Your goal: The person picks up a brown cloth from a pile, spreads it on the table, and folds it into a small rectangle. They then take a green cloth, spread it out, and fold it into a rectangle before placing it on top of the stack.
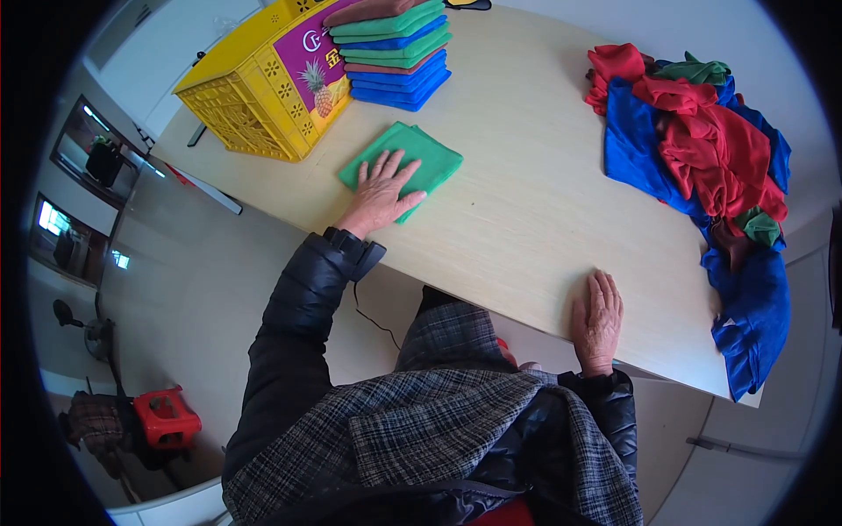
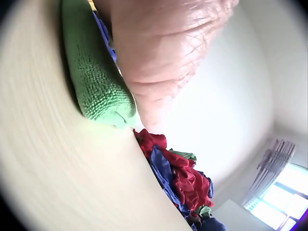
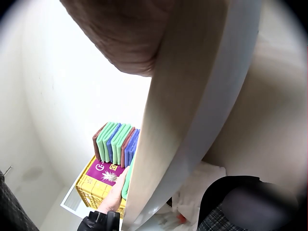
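My left hand (image 1: pixel 383 195) rests with spread, straight fingers on a folded green cloth (image 1: pixel 436 163) near the table's left front edge. In the left wrist view the green cloth (image 2: pixel 103 91) shows a nubby texture and a thick fold under the palm. My right hand (image 1: pixel 600 323) lies flat at the front edge of the table, fingers straight and together, holding nothing. Just beyond the green cloth stands a stack of folded cloths (image 1: pixel 399 61) in green, blue and brown. At the right lies a crumpled heap of red, blue and green cloths (image 1: pixel 715 149).
A yellow plastic crate (image 1: pixel 254 96) with a pineapple label stands at the table's back left, beside the stack. One blue cloth (image 1: pixel 750 307) from the heap hangs at the right table corner. A red stool (image 1: pixel 167 418) is on the floor at the left.
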### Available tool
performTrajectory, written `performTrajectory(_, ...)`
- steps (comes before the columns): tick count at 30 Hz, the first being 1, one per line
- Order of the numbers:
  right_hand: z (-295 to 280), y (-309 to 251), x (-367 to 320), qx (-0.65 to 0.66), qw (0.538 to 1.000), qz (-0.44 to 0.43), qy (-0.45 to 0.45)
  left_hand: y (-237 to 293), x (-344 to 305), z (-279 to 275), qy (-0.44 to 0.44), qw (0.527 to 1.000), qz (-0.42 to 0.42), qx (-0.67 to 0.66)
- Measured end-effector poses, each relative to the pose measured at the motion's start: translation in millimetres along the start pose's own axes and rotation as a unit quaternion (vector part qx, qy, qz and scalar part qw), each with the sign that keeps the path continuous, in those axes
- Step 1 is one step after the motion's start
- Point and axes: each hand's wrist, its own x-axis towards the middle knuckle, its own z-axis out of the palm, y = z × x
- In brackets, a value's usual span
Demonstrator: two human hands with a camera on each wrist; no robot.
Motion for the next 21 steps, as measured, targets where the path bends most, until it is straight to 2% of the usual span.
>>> performTrajectory(3, 0.5, -1.0, 0.4, -0.003, 1.000, -0.001, 0.005, 13.3, -8.2, -9.7, -0.017, 0.997, 0.078, 0.010)
performTrajectory(4, 0.4, -1.5, 0.4, -0.005, 1.000, -0.001, 0.006, 10.2, -6.8, -8.2, -0.017, 0.997, 0.077, 0.010)
performTrajectory(8, -1.3, -4.0, 1.6, -0.007, 1.000, -0.004, 0.005, -17.4, 10.1, 0.1, -0.001, 0.999, 0.024, 0.022)
performTrajectory(11, -1.9, -5.4, 2.0, -0.007, 1.000, -0.003, 0.007, -49.9, 37.1, -2.5, -0.018, 0.996, -0.080, 0.045)
performTrajectory(15, -2.9, -6.2, 1.8, -0.005, 1.000, 0.002, 0.007, -79.2, 63.0, 1.9, -0.022, 0.992, -0.109, 0.052)
performTrajectory(21, -1.6, -4.5, 1.4, -0.007, 1.000, -0.001, 0.013, -91.0, 65.7, 0.1, -0.005, 0.993, -0.112, 0.045)
